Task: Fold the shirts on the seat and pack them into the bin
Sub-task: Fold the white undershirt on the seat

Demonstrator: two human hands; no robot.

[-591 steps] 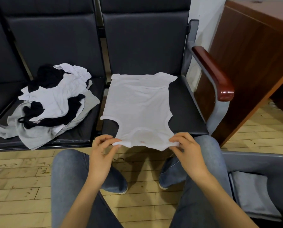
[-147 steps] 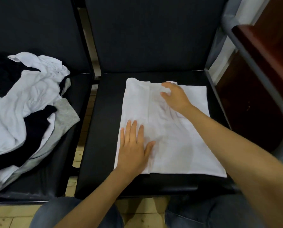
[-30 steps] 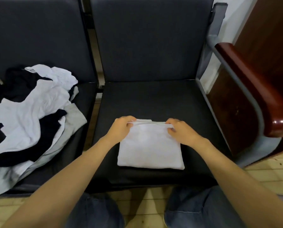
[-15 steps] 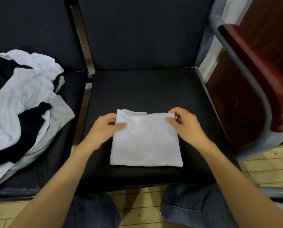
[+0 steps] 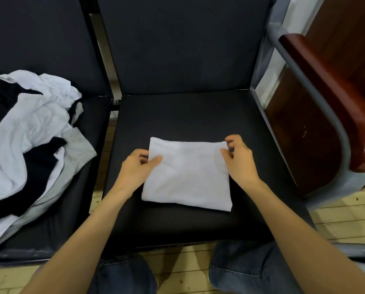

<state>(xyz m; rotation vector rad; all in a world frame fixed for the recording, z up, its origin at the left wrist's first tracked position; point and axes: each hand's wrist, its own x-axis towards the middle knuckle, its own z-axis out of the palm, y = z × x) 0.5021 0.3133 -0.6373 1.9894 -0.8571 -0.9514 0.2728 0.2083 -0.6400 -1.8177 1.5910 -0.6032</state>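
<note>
White shirt (image 5: 188, 177); left hand (image 5: 135, 168) pinches left edge; right hand (image 5: 239, 160) pinches right corner

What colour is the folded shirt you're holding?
White, plain with no pattern. The folded shirt shows best in the head view, on the black seat.

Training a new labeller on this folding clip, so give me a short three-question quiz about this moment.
1. True or false: the folded white shirt lies on the seat beside the wooden armrest.
2. Which part of it does the right hand pinch? A far right corner; B near left corner; C middle.
3. Fill in: the unfolded pile lies to the left hand's ___.
Key: 1 true; 2 A; 3 left.
</note>
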